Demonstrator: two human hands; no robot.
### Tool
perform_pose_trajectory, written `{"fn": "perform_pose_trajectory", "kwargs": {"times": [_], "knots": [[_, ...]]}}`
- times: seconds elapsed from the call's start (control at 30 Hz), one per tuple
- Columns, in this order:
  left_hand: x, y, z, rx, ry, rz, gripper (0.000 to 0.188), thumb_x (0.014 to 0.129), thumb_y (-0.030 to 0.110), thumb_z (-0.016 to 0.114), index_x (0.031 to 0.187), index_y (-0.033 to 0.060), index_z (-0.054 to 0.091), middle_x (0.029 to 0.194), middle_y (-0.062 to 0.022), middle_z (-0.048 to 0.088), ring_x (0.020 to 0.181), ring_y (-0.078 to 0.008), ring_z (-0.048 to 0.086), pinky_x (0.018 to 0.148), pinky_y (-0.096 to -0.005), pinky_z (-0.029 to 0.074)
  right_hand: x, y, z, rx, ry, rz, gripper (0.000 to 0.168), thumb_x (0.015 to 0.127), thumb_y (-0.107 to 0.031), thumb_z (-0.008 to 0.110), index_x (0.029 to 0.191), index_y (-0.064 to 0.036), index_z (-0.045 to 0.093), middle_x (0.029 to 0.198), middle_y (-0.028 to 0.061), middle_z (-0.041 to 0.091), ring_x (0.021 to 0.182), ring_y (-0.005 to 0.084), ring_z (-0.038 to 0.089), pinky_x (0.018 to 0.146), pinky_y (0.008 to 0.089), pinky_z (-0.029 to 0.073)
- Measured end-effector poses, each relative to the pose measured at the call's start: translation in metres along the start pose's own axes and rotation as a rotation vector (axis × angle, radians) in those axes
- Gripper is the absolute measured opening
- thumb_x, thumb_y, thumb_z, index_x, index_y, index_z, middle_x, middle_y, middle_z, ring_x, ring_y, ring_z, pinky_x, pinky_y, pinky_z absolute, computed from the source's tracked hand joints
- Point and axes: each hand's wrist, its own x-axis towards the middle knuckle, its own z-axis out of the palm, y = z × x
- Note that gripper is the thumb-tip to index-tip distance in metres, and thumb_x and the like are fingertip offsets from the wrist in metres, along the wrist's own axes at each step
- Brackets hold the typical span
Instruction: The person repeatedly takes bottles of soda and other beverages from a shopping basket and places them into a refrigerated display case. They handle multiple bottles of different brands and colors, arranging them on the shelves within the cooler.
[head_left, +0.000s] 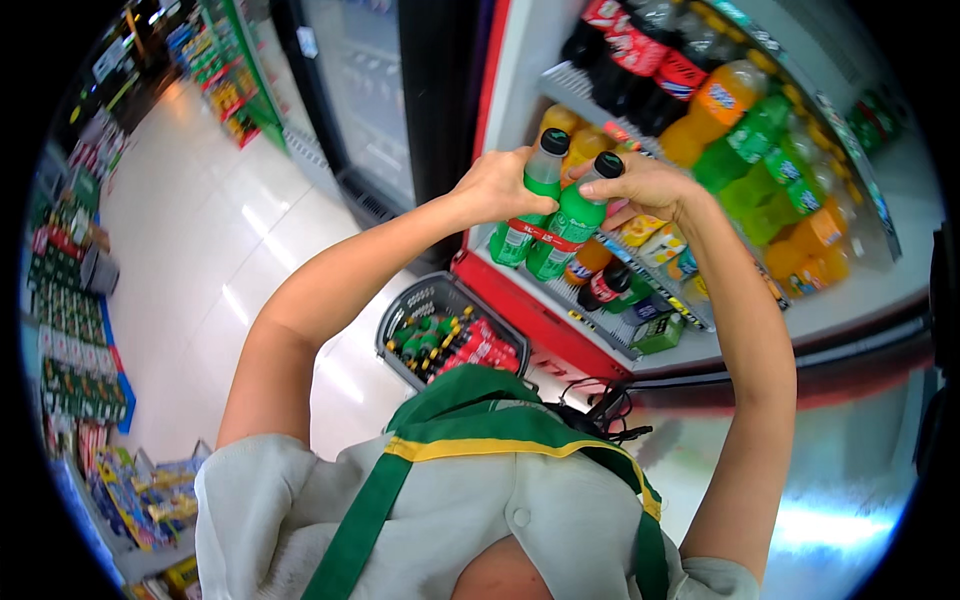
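Two green Sprite bottles with black caps, joined by a red band, stand side by side at the front of a low fridge shelf. My left hand (506, 187) grips the left bottle (516, 240) near its neck, the thumb across its front. My right hand (637, 187) is round the upper part of the right bottle (562, 240), just below the cap. Orange drink bottles (581, 146) are partly hidden behind them. On the shelf to the right are an orange bottle and a cola bottle (604, 285), lying tilted in the view.
A grey basket (390, 319) of small bottles sits on the floor by the fridge's red base (517, 311). Large soda bottles (724, 97) fill the upper shelf. The fridge door (825, 420) stands open at right. Stocked goods (79, 322) line the aisle at left.
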Motion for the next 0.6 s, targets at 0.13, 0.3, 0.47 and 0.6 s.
{"fn": "perform_pose_trajectory", "kwargs": {"times": [0.13, 0.3, 0.47, 0.6], "knots": [[-0.035, -0.058, 0.023, -0.03, 0.058, -0.131, 0.054, 0.058, 0.033, 0.074, 0.091, -0.005, 0.055, 0.071, -0.0222, 0.062, 0.072, -0.0345, 0.064, 0.064, -0.0383, 0.051, 0.048, 0.021, 0.041, -0.025, -0.004, -0.068, 0.059, 0.073, -0.025, 0.072, 0.121, -0.002, 0.049, 0.109, 0.0138, 0.056, 0.099, 0.0224, 0.056, 0.07, 0.0352, 0.054], [-0.076, -0.113, 0.054, -0.025, 0.072, -0.262, 0.054, 0.058, 0.028, 0.075, 0.095, -0.0021, 0.051, 0.073, -0.0227, 0.062, 0.073, -0.0363, 0.063, 0.066, -0.0404, 0.05, 0.104, 0.061, 0.09, 0.022, -0.025, 0.016, 0.042, 0.07, -0.014, 0.07, 0.109, -0.007, 0.058, 0.096, 0.0053, 0.06, 0.083, 0.0156, 0.059, 0.067, 0.0323, 0.05], [-0.114, -0.183, 0.093, -0.052, 0.036, -0.464, 0.059, 0.062, 0.024, 0.075, 0.11, 0.0016, 0.048, 0.084, -0.0223, 0.063, 0.081, -0.0359, 0.062, 0.07, -0.0398, 0.05, 0.19, 0.141, 0.146, 0.016, -0.002, -0.215, 0.034, 0.063, -0.004, 0.065, 0.097, -0.005, 0.063, 0.086, 0.0048, 0.061, 0.078, 0.0144, 0.058, 0.07, 0.0259, 0.046], [-0.152, -0.253, 0.131, -0.136, 0.108, -0.517, 0.056, 0.065, 0.02, 0.075, 0.113, 0.0055, 0.05, 0.087, -0.0196, 0.063, 0.083, -0.0318, 0.063, 0.072, -0.0364, 0.05, 0.253, 0.195, 0.203, -0.113, 0.07, -0.295, 0.037, 0.06, -0.004, 0.066, 0.097, -0.008, 0.064, 0.094, 0.0138, 0.062, 0.086, 0.025, 0.061, 0.078, 0.0317, 0.047]]}}
